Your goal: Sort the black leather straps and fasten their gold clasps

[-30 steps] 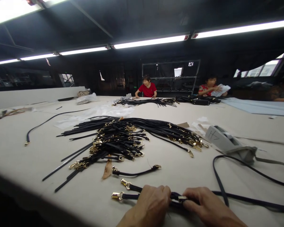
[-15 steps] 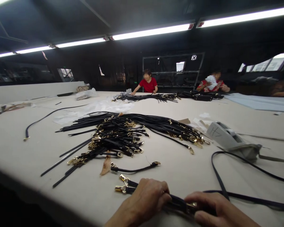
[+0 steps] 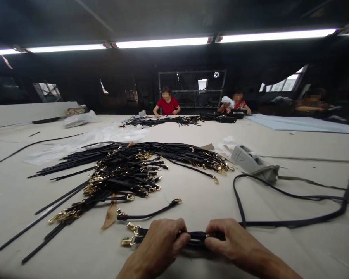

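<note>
From where I'm standing: left hand (image 3: 163, 242) curled over the black strap bundle (image 3: 197, 235), right hand (image 3: 229, 238) pinching it further along, thumb against fingers. Bundle is flat, smooth, leather-like strips, stacked, just above the near part of the pale matte table (image 3: 189, 201). Two chunky gold clasps (image 3: 128, 241) on rings stick out past the left hand. Short strap (image 3: 151, 216), slightly bowed, metal at both ends, lies just beyond. Crinkled tan scrap (image 3: 109, 214) left of that. Tangled strap heap (image 3: 122, 172) behind, gold buckles and hooks. Boxy grey dispenser (image 3: 246, 158) on the right.
</note>
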Demonstrator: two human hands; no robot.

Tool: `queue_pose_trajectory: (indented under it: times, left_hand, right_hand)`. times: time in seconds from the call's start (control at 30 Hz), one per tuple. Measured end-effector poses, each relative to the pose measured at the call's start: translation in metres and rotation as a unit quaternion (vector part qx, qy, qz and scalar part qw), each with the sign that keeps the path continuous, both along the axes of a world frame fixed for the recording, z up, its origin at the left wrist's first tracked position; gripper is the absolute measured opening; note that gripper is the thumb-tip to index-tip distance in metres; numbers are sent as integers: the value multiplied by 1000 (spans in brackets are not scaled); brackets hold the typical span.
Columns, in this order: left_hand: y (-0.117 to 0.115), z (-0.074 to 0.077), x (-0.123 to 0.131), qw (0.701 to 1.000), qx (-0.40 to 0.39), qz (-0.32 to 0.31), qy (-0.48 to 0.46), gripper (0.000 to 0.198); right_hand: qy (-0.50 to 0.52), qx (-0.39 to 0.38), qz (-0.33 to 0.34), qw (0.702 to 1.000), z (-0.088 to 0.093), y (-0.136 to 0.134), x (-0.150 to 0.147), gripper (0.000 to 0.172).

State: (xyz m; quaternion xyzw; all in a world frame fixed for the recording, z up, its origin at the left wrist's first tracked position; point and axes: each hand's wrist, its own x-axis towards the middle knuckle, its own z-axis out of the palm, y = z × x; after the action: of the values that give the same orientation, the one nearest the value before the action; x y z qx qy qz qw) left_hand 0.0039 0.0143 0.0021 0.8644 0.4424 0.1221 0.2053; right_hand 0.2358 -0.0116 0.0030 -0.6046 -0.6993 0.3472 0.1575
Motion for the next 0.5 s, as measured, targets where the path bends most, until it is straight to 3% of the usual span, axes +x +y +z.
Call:
queue_pose_trajectory:
  times: [0.17,0.33,0.5]
  left_hand:
    - [3,0,-7,1000,-22,0,-11,13]
    - [5,1,-16,999,-43,5,-31,13]
    - [11,-14,-22,999,-46,-21,3,23]
  right_hand:
    - [14,35,28,999,8,-8,0,22]
    - [20,72,45,996,-3,-12,6,29]
    - [60,29,67,995,3,-21,11,25]
